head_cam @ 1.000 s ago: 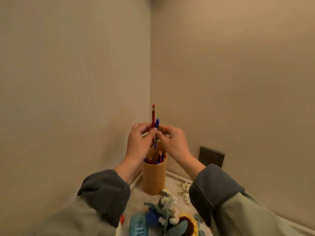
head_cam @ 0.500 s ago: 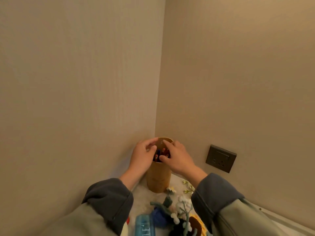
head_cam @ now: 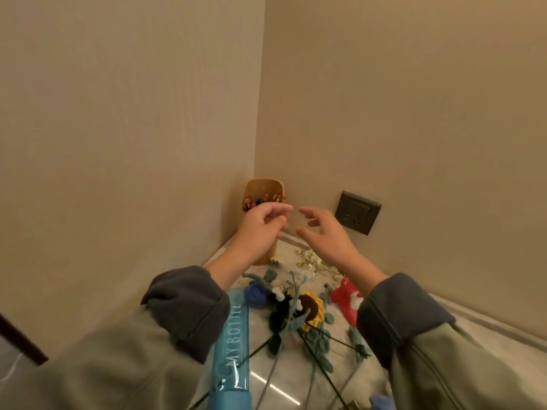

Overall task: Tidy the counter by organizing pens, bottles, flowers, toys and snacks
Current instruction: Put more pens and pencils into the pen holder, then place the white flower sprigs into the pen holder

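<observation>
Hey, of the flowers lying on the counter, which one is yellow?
The sunflower, yellow petals round a brown centre, lying between the blue flower and the red item. The small sprigs by the pen cup are white.

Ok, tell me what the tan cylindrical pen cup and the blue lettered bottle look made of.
Tan cylindrical pen cup: probably bamboo or wood, matt, warm even tan; grain too blurred to confirm.
Blue lettered bottle: likely translucent plastic, glossy, with bright glints low on its wall.
</observation>
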A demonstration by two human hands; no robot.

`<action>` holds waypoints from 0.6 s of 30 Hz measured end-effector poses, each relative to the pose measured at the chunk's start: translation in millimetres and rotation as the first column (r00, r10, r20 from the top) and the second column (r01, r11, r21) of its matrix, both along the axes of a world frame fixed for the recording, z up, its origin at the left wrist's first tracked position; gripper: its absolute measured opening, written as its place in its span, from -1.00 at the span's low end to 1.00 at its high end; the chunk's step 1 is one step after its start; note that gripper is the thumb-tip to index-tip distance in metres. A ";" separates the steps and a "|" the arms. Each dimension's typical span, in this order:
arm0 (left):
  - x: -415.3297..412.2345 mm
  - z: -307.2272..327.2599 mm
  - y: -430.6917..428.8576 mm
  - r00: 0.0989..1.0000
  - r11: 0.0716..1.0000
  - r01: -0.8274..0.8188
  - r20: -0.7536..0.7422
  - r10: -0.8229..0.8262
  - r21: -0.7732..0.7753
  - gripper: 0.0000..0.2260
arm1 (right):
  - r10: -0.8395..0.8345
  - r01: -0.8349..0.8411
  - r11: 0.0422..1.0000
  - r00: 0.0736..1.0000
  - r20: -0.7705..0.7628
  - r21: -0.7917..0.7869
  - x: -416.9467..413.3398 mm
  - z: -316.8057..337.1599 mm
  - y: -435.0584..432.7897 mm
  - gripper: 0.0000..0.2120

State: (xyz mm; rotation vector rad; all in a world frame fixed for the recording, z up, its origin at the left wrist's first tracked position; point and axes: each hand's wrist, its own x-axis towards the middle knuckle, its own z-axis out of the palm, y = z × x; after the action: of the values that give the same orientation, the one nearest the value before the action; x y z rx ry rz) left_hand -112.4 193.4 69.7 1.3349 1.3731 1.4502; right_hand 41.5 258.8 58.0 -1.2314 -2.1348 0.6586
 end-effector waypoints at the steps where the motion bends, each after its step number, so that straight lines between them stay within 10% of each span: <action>1: 9.5 -2.8 -4.9 1.000 0.999 0.030 0.007 -0.030 -0.029 -0.72 | 0.002 -0.002 1.000 1.000 0.003 -0.013 8.4 -3.0 -4.3 -0.57; 11: 96.3 -51.1 -35.9 0.983 0.939 0.169 0.121 -0.139 -0.299 -0.81 | -0.012 0.025 0.976 0.998 0.063 -0.217 94.6 -35.3 -40.9 -0.72; 18: 116.2 -92.5 -64.9 0.997 0.951 -0.077 -0.031 0.071 -0.299 -0.77 | 0.058 -0.014 0.953 0.989 0.137 -0.301 122.1 -72.1 -55.0 -0.75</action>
State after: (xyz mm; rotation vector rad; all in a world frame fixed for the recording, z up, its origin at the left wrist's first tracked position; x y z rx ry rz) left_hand 3.8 128.6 -22.7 1.1146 1.5992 1.2175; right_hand 163.5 203.9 -14.1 -1.4407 -2.2389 0.9648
